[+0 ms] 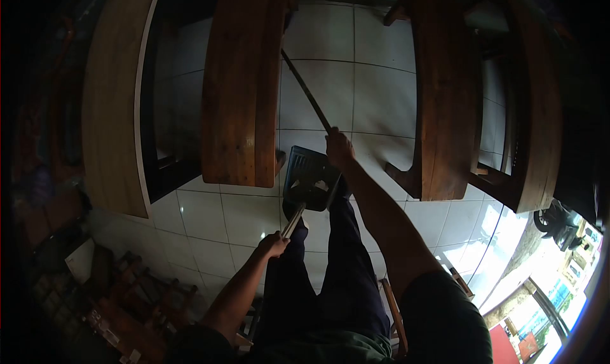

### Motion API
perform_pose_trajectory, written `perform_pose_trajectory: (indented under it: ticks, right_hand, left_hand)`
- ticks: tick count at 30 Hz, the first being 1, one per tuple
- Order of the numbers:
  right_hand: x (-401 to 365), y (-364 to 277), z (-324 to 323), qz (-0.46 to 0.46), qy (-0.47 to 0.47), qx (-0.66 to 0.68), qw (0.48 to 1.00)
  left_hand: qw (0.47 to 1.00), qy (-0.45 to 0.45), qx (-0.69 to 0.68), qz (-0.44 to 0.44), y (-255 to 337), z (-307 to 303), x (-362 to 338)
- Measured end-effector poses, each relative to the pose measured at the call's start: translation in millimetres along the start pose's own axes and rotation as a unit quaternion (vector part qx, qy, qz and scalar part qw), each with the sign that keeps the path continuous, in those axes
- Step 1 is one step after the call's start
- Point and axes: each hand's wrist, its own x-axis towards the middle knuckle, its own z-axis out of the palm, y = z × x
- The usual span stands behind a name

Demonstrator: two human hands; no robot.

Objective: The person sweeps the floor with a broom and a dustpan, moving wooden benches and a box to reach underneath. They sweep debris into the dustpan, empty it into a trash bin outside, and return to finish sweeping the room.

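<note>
My left hand (273, 244) is closed around the handle of a dark dustpan (295, 173). The pan hangs or rests low over the tiles in front of my legs, with pale scraps (319, 185) in it. My right hand (340, 149) grips the long, thin handle of a broom (307, 92). That handle slants forward and left to the edge of a wooden bench (238, 97). Its far end, with any broom head, is hidden at the bench.
White floor tiles (383, 100) run between the left bench and another wooden bench (448, 103) on the right. A light-topped table (114, 109) stands farther left. Dark wooden furniture (149, 288) crowds the lower left. Bright daylight enters at lower right, near a parked motorcycle (559, 227).
</note>
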Motion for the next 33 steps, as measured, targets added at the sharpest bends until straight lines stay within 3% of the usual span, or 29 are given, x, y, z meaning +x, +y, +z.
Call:
perform_pose_trajectory:
  ticks: [1,3,5,7,8,9,10,12,14,15,16,17,18,19,21,24,25,26,28,29,30,31,32,33]
  right_hand:
    - [47,-9,7,-0.048,0.002,-0.045,0.998]
    - [114,-43,-14,-0.004,-0.115,-0.092,0.989]
    - [161,-21,-6,-0.018,-0.173,-0.200,0.964]
    - [120,1,-44,0.065,-0.179,-0.131,0.973]
    - [109,67,-15,-0.048,-0.196,-0.258,0.945]
    - [63,100,-29,0.044,-0.209,-0.204,0.955]
    - [6,165,-27,-0.079,-0.182,-0.332,0.922]
    - [-156,342,11,-0.011,-0.126,-0.225,0.966]
    - [-314,366,-35,0.055,-0.239,-0.321,0.915]
    - [-388,396,-38,-0.053,-0.154,-0.350,0.923]
    - [-398,337,-79,0.209,-0.258,-0.201,0.922]
    - [-371,226,-142,0.333,-0.220,-0.144,0.906]
    - [-381,217,-146,0.229,-0.166,-0.142,0.949]
    - [-371,203,-139,0.312,-0.109,-0.093,0.939]
    - [-324,190,-116,0.307,-0.051,-0.047,0.949]
    - [-193,187,-70,0.263,0.023,0.011,0.965]
    - [-139,187,-56,0.211,0.023,-0.006,0.977]
    - [-81,212,-24,0.063,0.098,-0.074,0.990]
    - [32,168,-46,0.042,0.093,-0.090,0.991]
    - [91,173,-37,0.104,0.093,-0.043,0.989]
    - [121,143,-68,0.110,0.043,-0.088,0.989]
    - [155,143,-79,0.036,0.012,-0.186,0.982]
    - [169,130,-104,0.088,-0.087,-0.116,0.985]
    - [160,115,-131,0.205,-0.142,0.002,0.968]
  left_hand:
    - [1.000,0.013,-0.015,-0.010,0,2,-3]
    - [0.998,0.016,-0.054,-0.028,4,8,-5]
    - [0.996,0.002,-0.072,-0.059,11,16,0]
    - [0.997,0.005,-0.032,-0.064,14,28,3]
    - [0.998,0.007,-0.023,-0.056,14,32,5]
    - [0.998,0.010,-0.025,-0.048,13,32,9]
    - [0.998,-0.007,-0.033,-0.055,11,34,10]
    - [0.994,-0.020,-0.077,-0.075,16,32,-1]
    - [0.996,-0.037,-0.055,-0.066,18,23,-9]
    - [0.996,-0.061,-0.028,-0.055,21,18,-9]
    - [0.997,-0.053,-0.026,-0.048,22,13,-9]
    - [0.995,-0.071,-0.043,-0.061,19,10,-11]
    - [0.991,-0.091,-0.060,-0.075,20,9,-12]
    - [0.993,-0.087,-0.050,-0.069,29,2,-12]
    - [0.995,-0.066,-0.032,-0.069,30,-5,-25]
    - [0.998,-0.025,-0.004,-0.050,1,13,-1]
    - [0.998,-0.022,-0.003,-0.057,2,9,-6]
    - [0.998,-0.018,-0.021,-0.056,13,2,-18]
    - [0.998,-0.009,-0.029,-0.061,31,-11,-41]
    - [0.997,-0.015,-0.023,-0.071,26,-8,-39]
    - [0.997,-0.001,-0.023,-0.073,18,-6,-38]
    - [0.997,0.013,-0.022,-0.071,9,-4,-35]
    - [0.997,0.031,-0.019,-0.063,-3,3,-30]
    - [0.997,0.025,-0.016,-0.065,-6,4,-35]
